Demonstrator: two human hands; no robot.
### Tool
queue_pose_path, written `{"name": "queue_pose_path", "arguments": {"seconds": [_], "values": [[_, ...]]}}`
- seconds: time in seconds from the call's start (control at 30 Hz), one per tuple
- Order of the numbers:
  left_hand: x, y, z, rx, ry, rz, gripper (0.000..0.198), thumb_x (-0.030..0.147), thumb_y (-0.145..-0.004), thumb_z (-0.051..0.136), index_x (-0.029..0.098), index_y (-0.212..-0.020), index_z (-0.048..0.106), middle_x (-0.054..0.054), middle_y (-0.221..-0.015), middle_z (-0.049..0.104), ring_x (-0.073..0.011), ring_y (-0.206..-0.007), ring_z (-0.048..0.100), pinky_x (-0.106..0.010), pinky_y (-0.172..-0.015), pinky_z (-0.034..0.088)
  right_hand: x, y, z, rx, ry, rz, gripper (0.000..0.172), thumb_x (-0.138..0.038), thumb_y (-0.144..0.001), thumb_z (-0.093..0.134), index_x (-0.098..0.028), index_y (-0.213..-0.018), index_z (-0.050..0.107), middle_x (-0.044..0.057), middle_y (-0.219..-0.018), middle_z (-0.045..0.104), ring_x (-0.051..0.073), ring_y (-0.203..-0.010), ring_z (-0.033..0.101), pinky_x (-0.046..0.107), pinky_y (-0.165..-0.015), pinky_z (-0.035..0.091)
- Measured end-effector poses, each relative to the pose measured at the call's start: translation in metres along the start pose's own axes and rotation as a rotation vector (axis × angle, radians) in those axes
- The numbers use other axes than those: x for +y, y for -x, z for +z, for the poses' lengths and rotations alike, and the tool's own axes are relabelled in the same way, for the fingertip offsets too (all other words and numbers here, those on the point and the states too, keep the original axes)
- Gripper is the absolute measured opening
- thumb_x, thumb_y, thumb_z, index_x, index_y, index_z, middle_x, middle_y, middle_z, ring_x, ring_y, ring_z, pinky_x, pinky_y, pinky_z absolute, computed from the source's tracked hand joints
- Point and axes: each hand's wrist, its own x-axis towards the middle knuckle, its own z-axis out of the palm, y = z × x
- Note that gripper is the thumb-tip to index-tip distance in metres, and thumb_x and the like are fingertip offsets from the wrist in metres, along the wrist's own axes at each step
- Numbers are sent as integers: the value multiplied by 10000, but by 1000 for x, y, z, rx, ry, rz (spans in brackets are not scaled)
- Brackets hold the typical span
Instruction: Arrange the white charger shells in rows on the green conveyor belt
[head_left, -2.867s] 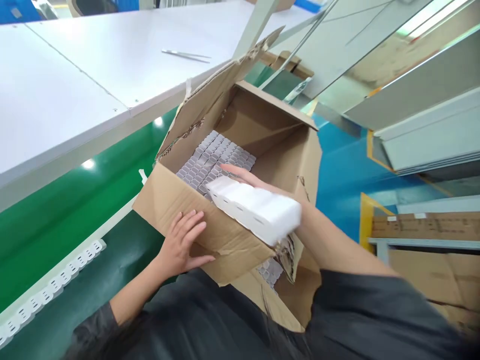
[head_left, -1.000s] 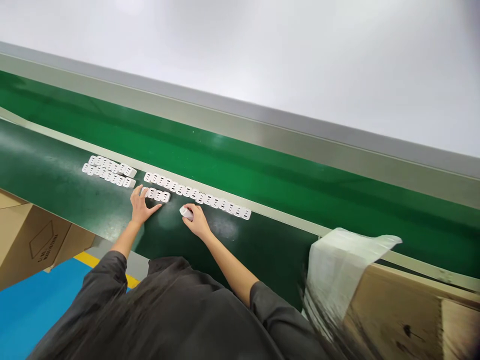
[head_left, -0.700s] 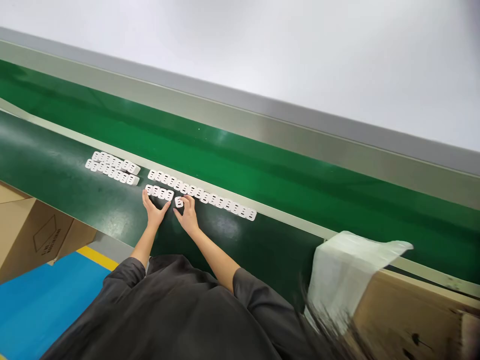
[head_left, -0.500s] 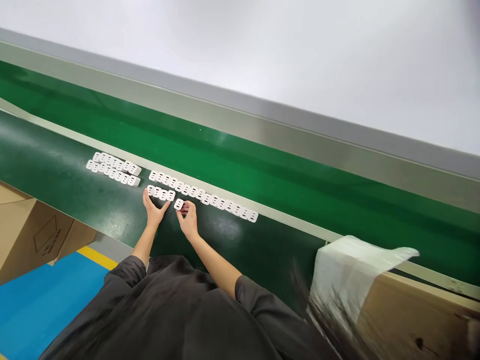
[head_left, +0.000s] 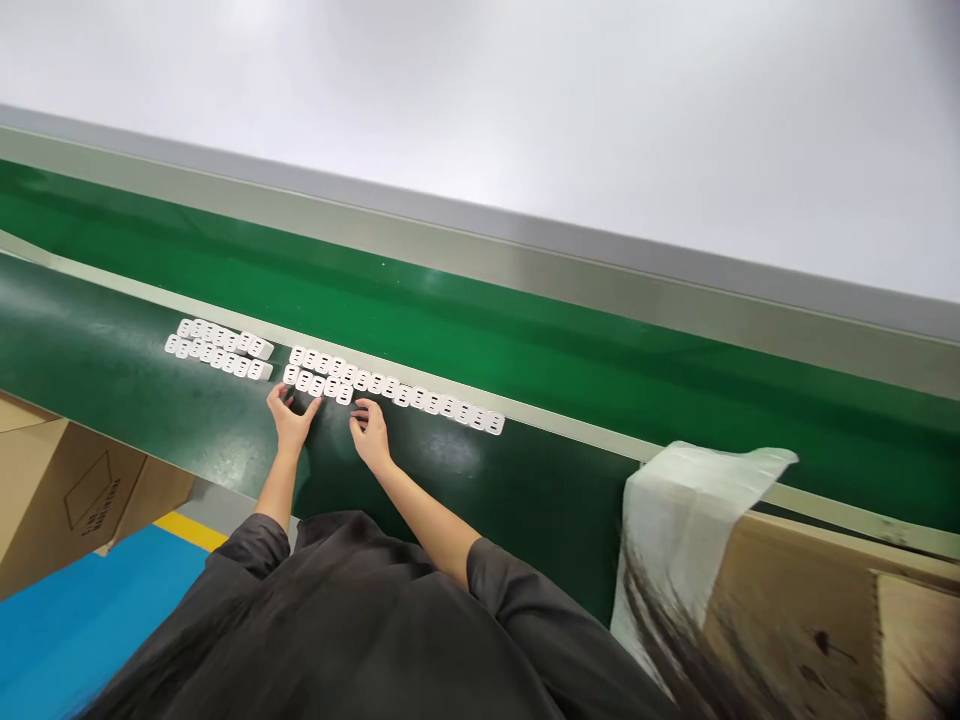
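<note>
Small white blocks with dark slots, looking like charger adapters, stand in rows on the dark green work surface [head_left: 450,480]. A long back row [head_left: 420,398] runs beside the pale rail. In front of its left end is a short row [head_left: 317,386] of several more. My left hand [head_left: 291,418] is at this short row, thumb and fingers apart, fingertips by its front left side. Just right of the row's last adapter [head_left: 344,393], my right hand [head_left: 370,436] has its fingers apart and curved, with nothing in them. Farther left are two more rows of adapters [head_left: 225,350].
Behind the pale rail [head_left: 570,431] lies a bright green belt [head_left: 465,320]. At the right, a white plastic sheet [head_left: 675,520] drapes over a cardboard box [head_left: 795,600]. Another cardboard box [head_left: 67,480] stands at the lower left, near the blue floor [head_left: 142,570].
The adapter that was in my right hand now stands at the right end of the short row, and that hand has let go. The short row sits closer to the back row.
</note>
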Motion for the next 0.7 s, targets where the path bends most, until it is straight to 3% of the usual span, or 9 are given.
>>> {"name": "queue_pose_path", "arguments": {"seconds": [0.07,0.13,0.33,0.43,0.57,0.63,0.7], "values": [[1,7,-1,-29,-21,-12,467,487,-831,719,175,-1153,587,-116,-1190,590,-228,-1111,602,-406,-966,535,2,7,-9,-15,1,20,331,-212,-817,520,-206,-1148,535,114,-1207,562,204,-1013,661,379,-866,588],[4,9,2,-90,-48,-11,306,450,-896,666,160,-986,631,-60,-1012,641,-186,-960,634,-396,-906,547,7,16,-19,-29,-4,41,340,-208,-805,523,-212,-1144,549,108,-1203,575,196,-985,666,365,-839,589],[29,3,9,-126,-129,-15,273,412,-938,630,139,-947,637,-37,-960,657,-157,-885,633,-368,-840,545,26,64,-68,-24,-28,93,373,-223,-809,513,-218,-1180,557,86,-1122,629,171,-896,678,334,-795,577],[59,24,7,-112,-126,24,309,440,-889,644,161,-764,596,-14,-798,608,-166,-785,596,-367,-813,524,30,104,-110,6,-34,103,344,-221,-806,516,-209,-1140,600,59,-1009,675,157,-834,683,314,-775,571],[130,73,22,-228,7,199,299,467,-871,585,205,-728,572,0,-709,584,-186,-694,575,-374,-747,525,26,175,-180,74,-15,96,237,-201,-759,583,-210,-964,702,26,-864,725,150,-740,681,268,-680,558],[186,101,37,-349,124,326,276,453,-909,538,224,-766,595,-13,-782,639,-204,-764,626,-392,-774,540,22,218,-217,157,17,99,207,-197,-738,602,-224,-899,729,24,-844,736,164,-719,684,284,-665,562],[257,135,51,-493,268,514,237,407,-913,554,250,-743,602,-12,-842,667,-217,-870,666,-411,-841,553,15,265,-253,260,60,115,204,-206,-718,611,-248,-866,745,28,-850,744,193,-723,697,337,-694,579]]}}
